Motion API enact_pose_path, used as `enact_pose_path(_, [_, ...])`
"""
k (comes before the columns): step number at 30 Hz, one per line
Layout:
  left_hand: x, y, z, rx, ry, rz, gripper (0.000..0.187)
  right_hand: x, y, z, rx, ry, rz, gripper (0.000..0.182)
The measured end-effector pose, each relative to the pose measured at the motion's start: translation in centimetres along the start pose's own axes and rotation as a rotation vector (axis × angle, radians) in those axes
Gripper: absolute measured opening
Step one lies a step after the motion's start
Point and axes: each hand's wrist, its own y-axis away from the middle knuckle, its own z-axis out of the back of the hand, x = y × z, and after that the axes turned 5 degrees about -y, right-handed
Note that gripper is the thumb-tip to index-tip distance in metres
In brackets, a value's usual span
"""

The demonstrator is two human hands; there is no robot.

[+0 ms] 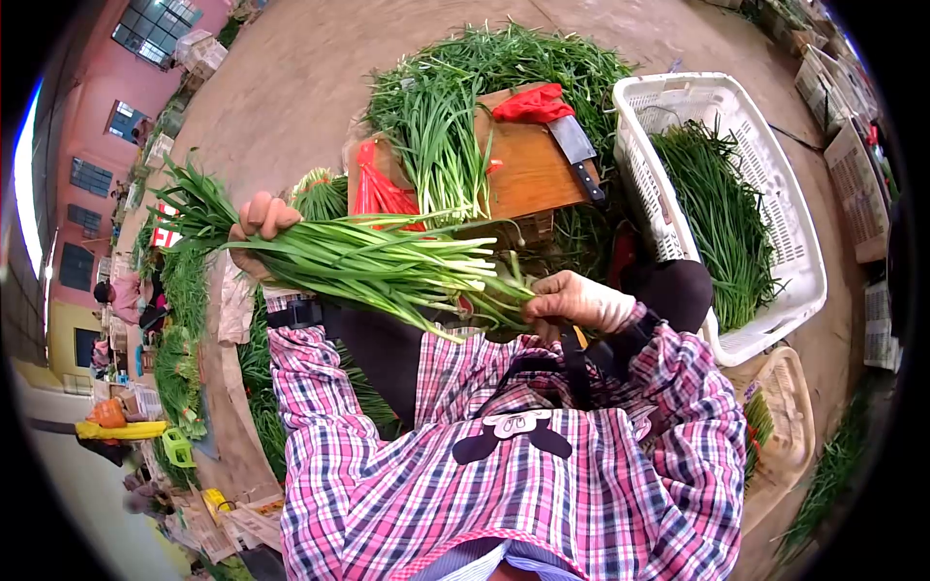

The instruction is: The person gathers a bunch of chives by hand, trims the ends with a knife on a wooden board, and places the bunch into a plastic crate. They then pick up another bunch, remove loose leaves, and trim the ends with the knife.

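Observation:
A bunch of garlic chives (378,261) lies across in front of my chest, leaves to the left and pale stem ends to the right. My left hand (260,232) is closed round its leafy side. At the stem ends, my right hand (578,300) pinches a few thin, wilted-looking stalks (509,290); a light wrap covers that wrist. Beyond the bunch stands a wooden board (523,184) with loose chives (441,145) on it. A cleaver (573,145) with a black handle rests at the board's right side, beside a red cloth or bag (531,103).
To the right stands a white plastic basket (722,87) holding chives (717,218). A heap of greens (504,63) lies behind the board. Red plastic bags (373,189) hang at its left edge. A smaller crate (790,416) sits at lower right. Other people work far left.

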Motion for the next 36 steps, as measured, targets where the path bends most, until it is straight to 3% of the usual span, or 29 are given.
enact_pose_path(3, [-0.9,0.2,-0.1,0.027,0.012,-0.008,0.027,1.1,1.7,1.2,-0.249,0.686,-0.224,0.031])
enact_pose_path(4, [-1.1,0.3,-0.2,0.017,0.025,-0.014,0.027,-0.9,1.5,2.6,-0.260,1.306,-0.057,0.042])
enact_pose_path(6, [-1.0,0.4,-0.7,0.001,0.054,-0.018,0.027,0.7,2.2,1.8,-0.339,1.427,-0.189,0.057])
enact_pose_path(7, [-1.2,0.3,-0.6,0.019,0.027,-0.006,0.027,2.6,2.6,1.0,-0.350,1.333,-0.181,0.069])
enact_pose_path(10, [-0.6,-0.2,-1.6,0.054,-0.002,0.033,0.027,2.6,1.8,0.6,-0.497,0.915,0.358,0.065])
enact_pose_path(13, [0.0,-0.6,-2.0,0.093,-0.031,0.045,0.028,4.2,-0.2,-1.3,-0.671,0.824,0.774,0.065])
enact_pose_path(16, [1.2,-0.9,-3.4,0.076,-0.042,0.054,0.029,7.6,-1.1,-3.2,-0.652,1.003,0.988,0.063])
enact_pose_path(20, [2.0,-1.8,-3.8,0.148,-0.107,0.125,0.027,8.6,-4.0,-5.4,-0.433,1.005,1.066,0.054])
enact_pose_path(24, [2.3,-1.8,-4.1,0.102,-0.151,0.161,0.029,8.2,-5.9,-6.4,-0.406,1.183,1.083,0.018])
enact_pose_path(27, [1.3,-1.3,-3.9,0.053,-0.202,0.105,0.029,6.7,-5.3,-4.9,-0.413,1.074,1.158,0.014])
enact_pose_path(30, [-0.8,-0.8,-3.4,0.011,-0.149,0.010,0.028,3.7,-3.2,-1.5,-0.415,1.143,0.964,0.014])
enact_pose_path(32, [-2.9,-0.1,-2.6,-0.038,-0.110,-0.011,0.026,1.1,-1.6,2.0,-0.390,1.215,0.687,0.015])
enact_pose_path(34, [-4.3,0.9,-1.7,-0.099,-0.037,-0.046,0.025,-1.1,0.0,4.9,-0.345,1.524,0.273,0.017])
enact_pose_path(35, [-4.7,1.1,-1.7,-0.141,-0.013,-0.056,0.025,-0.3,0.5,4.6,-0.290,1.644,-0.084,0.034])
enact_pose_path(36, [-4.6,1.3,-1.8,-0.172,0.006,-0.062,0.026,0.3,0.8,4.0,-0.326,1.518,0.097,0.041])
